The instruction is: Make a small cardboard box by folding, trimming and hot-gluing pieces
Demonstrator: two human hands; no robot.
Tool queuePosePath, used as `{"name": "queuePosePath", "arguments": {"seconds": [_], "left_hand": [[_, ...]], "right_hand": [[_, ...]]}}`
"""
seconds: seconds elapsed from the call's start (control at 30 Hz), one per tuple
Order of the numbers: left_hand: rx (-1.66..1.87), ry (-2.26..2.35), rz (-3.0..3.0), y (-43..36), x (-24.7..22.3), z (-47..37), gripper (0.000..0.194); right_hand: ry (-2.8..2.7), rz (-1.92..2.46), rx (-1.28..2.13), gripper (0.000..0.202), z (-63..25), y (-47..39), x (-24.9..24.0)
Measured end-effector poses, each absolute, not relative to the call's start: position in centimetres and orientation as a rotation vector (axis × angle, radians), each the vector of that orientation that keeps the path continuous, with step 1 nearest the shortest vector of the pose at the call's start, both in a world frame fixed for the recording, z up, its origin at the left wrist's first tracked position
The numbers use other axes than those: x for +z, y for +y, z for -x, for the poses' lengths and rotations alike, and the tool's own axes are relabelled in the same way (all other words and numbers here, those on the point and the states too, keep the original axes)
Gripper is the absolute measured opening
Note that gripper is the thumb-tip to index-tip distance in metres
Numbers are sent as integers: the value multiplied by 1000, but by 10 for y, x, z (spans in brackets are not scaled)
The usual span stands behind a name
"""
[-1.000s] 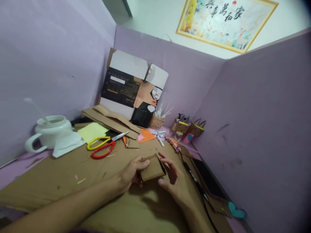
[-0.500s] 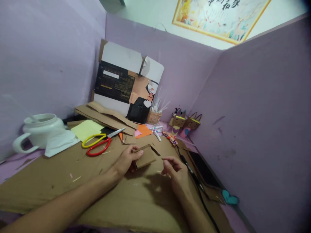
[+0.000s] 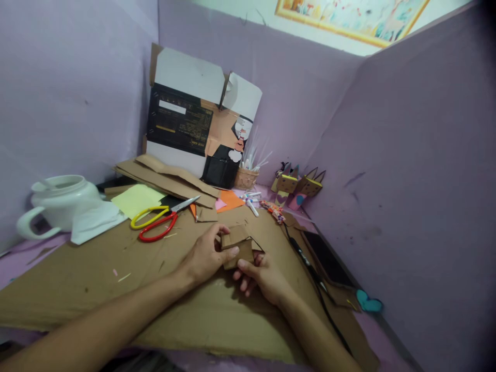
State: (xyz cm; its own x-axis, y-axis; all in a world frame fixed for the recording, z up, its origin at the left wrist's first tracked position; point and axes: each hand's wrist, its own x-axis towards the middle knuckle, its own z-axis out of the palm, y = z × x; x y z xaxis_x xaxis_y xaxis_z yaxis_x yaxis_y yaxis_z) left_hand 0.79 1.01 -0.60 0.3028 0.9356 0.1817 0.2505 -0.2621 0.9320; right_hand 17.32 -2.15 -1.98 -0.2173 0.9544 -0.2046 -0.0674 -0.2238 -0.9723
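A small folded cardboard box (image 3: 241,252) is held just over the cardboard-covered table, in the middle of the head view. My left hand (image 3: 209,252) grips its left side, thumb on the near face and fingers at the upper edge. At the lower right corner, my right hand (image 3: 258,271) pinches the same box, with the thumb in front and some fingers hidden behind it. A flap or opening shows on the box's right side. Scissors (image 3: 158,225) with one yellow and one red handle lie open, left of my left hand.
A white mug (image 3: 62,201) and a tissue (image 3: 96,222) stand at left. Behind are cardboard strips (image 3: 166,178), yellow paper (image 3: 137,200) and an upright opened carton (image 3: 182,116). Right are a black-corded pen-like tool (image 3: 306,258), a dark tablet (image 3: 327,258) and cardboard figures (image 3: 287,183).
My right hand has moved left and taken hold of the box's lower right corner. The box has turned in my left hand and shows another face. The view has tilted down slightly.
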Motion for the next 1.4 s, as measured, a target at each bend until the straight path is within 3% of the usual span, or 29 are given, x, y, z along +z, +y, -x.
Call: {"name": "queuePosePath", "arguments": {"seconds": [0.47, 0.53, 0.67, 0.77, 0.93, 1.1, 1.27, 1.4], "left_hand": [[914, 1186, -1897, 4, 3, -8, 41], [920, 1218, -1927, 4, 4, -7, 41], [930, 1248, -1971, 3, 2, -6, 41], [917, 1195, -1995, 3, -1, -7, 40], [852, 1109, -2062, 2, -1, -8, 42], [796, 1118, -2093, 1, 0, -8, 45], [846, 1096, -2088, 1, -3, -7, 64], [842, 1078, -2098, 1, -3, -7, 67]], "right_hand": [[-1193, 1234, 1661, 42, -183, -30, -11], [-1199, 1305, 1541, 45, -195, -31, -11], [-1075, 1353, 1053, 33, -217, -25, -11], [-1107, 1245, 894, 39, -218, -21, -6], [-1425, 1098, 976, 60, -203, -22, -3], [-1444, 1080, 1115, 61, -201, -21, -10], [-1448, 1101, 1106, 59, -203, -21, -16], [-1477, 1110, 1110, 54, -204, -23, -15]]}}
